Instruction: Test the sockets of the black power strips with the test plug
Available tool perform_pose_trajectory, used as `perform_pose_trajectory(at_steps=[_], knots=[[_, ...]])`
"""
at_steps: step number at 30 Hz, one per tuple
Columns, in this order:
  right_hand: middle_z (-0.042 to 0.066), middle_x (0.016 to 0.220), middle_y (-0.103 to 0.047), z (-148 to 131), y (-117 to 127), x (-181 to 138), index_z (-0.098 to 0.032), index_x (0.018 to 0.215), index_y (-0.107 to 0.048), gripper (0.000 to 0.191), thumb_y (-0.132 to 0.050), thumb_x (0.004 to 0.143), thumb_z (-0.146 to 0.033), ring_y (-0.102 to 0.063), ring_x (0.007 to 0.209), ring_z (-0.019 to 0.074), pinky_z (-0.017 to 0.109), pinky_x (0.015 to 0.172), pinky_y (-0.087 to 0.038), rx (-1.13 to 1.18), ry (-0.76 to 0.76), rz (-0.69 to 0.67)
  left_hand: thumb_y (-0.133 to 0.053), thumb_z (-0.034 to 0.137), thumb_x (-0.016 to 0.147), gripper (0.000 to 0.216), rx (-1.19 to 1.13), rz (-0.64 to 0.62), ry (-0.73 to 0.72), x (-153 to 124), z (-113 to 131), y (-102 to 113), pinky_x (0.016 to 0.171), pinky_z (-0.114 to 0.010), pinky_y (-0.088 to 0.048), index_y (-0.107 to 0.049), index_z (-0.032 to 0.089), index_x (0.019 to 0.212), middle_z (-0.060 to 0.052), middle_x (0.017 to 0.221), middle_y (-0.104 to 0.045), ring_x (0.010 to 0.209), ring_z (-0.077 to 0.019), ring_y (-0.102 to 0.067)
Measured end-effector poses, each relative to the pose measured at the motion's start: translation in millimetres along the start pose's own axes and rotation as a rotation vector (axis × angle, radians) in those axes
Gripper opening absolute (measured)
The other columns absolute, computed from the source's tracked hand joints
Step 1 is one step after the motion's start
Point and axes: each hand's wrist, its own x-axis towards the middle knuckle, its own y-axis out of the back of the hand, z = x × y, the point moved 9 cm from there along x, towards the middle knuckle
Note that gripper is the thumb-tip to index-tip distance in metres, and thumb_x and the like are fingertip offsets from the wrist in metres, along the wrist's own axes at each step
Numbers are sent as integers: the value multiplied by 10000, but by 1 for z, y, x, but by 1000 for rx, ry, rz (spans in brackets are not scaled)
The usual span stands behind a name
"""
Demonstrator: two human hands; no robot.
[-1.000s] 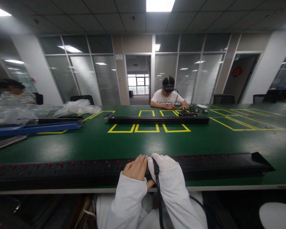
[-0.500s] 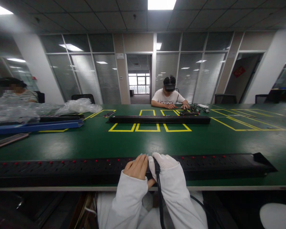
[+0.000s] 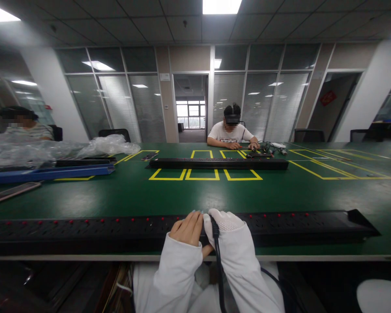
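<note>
The long black power strip [image 3: 117, 228] lay lengthwise along the near edge of the green table [image 3: 195, 195], its red switches in a row on top. At its middle the right hand [image 3: 226, 226], gloved, was closed round the plug end of a black cable [image 3: 217, 256] that dropped over the table edge into the lap. The bare left hand [image 3: 186, 228] sat beside it, fingers curled down on the strip's top. Whether it gripped or only steadied could not be determined.

Risks, as judged:
- The strip sat close to the edge, so a pull on the hanging cable could drag it off.
- A plug driven in askew could bend its pins.
- The bare fingers lay just beside the plug and could be pinched.

A second strip [image 3: 218, 163] and a seated co-worker [image 3: 231, 132] were well apart and unaffected.
</note>
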Motion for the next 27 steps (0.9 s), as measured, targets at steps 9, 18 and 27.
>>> perform_pose_trajectory(at_steps=[9, 18, 27], knots=[[44, 968, -600, 2, -4, 0, -148, 1044, -569, 376, -439, 874, -456, -563, 826, 99, 295, 763, -471, -38, 5, 68, -484, 409, 710, 532, -12, 2, 2, 0, 0, 0, 819, -376, -371, -552, 128, 1157, -110, 1149, -636, 1075, -256, -567], [44, 980, -589, 2, -5, -1, -154, 1060, -558, 362, -439, 877, -442, -555, 829, 99, 292, 758, -471, -51, 10, 80, -486, 360, 669, 590, -44, -18, 0, -1, 0, 2, 861, -373, -374, -526, 118, 1205, -112, 1194, -608, 1107, -256, -547], [48, 1001, -587, 2, -6, -2, -163, 1072, -557, 355, -434, 882, -436, -557, 846, 100, 296, 775, -473, -40, 2, 40, -448, 327, 686, 549, -13, 22, -15, -2, 1, 2, 851, -374, -379, -542, 127, 1188, -114, 1171, -622, 1086, -255, -562]])
